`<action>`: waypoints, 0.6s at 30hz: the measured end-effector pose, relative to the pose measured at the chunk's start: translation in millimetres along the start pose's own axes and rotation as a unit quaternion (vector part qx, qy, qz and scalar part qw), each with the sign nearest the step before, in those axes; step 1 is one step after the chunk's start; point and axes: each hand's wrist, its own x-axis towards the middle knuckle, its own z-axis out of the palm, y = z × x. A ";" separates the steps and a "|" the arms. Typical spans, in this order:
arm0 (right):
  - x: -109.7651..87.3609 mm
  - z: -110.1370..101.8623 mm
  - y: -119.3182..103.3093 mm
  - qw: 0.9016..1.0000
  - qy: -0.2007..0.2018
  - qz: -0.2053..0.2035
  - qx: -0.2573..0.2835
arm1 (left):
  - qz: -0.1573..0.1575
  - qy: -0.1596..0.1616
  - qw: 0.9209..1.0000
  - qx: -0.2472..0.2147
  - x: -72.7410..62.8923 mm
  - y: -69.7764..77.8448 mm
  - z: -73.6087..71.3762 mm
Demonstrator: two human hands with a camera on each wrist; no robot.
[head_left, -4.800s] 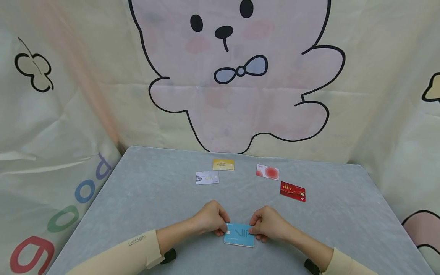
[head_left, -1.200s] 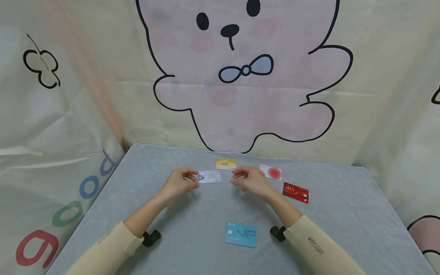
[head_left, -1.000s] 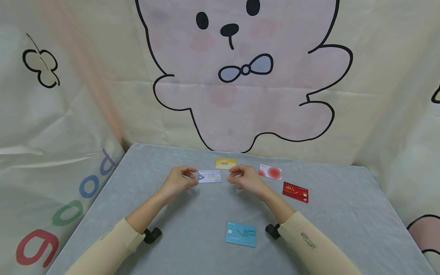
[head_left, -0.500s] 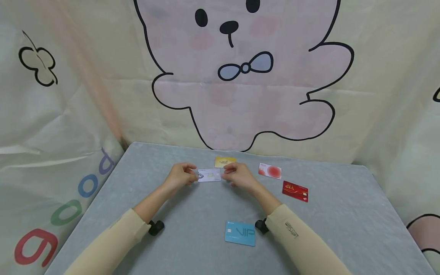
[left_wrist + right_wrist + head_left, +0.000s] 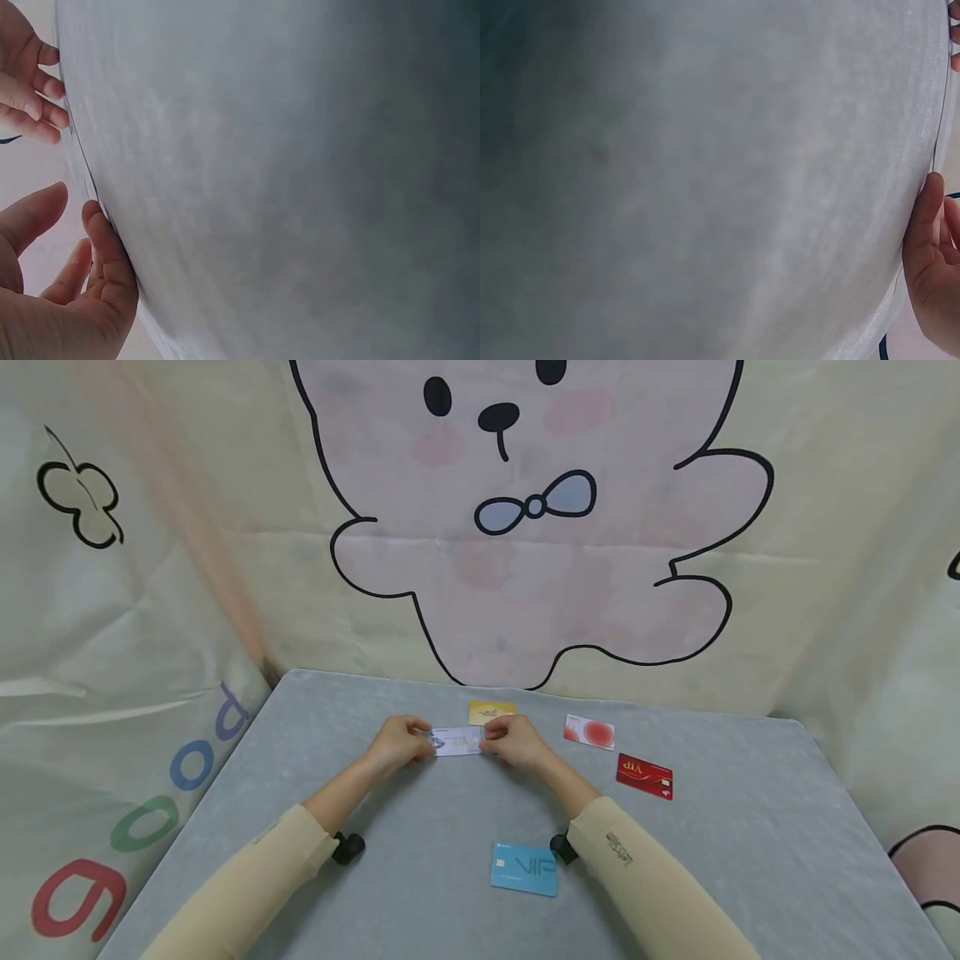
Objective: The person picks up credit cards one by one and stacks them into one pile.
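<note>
My left hand [image 5: 397,745] and right hand [image 5: 517,743], fingers loosely parted, flank the white card [image 5: 457,741] between them (light, stiff, probably slick; I'd pinch those short ends). Just beyond lies the yellow card [image 5: 487,710].

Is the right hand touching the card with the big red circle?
Apart. The head view shows a strip of bare grey cloth between the right hand and the card with the red circle.
</note>
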 end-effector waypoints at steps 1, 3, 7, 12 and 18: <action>0.3 -0.4 -0.1 1.000 0.000 -0.001 -0.005 | -0.002 0.000 1.000 0.002 1.0 0.7 0.3; 0.7 -1.3 -0.3 1.000 -0.002 0.000 -0.012 | -0.006 -0.001 1.000 0.007 4.0 1.8 0.8; 3.1 -1.3 -2.6 1.000 -0.010 -0.003 -0.023 | -0.017 -0.006 1.000 0.013 9.3 3.2 -2.2; 7.0 0.8 -3.9 0.998 -0.011 -0.014 -0.055 | -0.017 -0.009 1.000 0.024 12.6 2.9 -3.1; 8.8 4.6 -6.2 0.996 -0.006 -0.020 -0.085 | -0.004 -0.005 0.999 0.042 13.6 3.5 0.2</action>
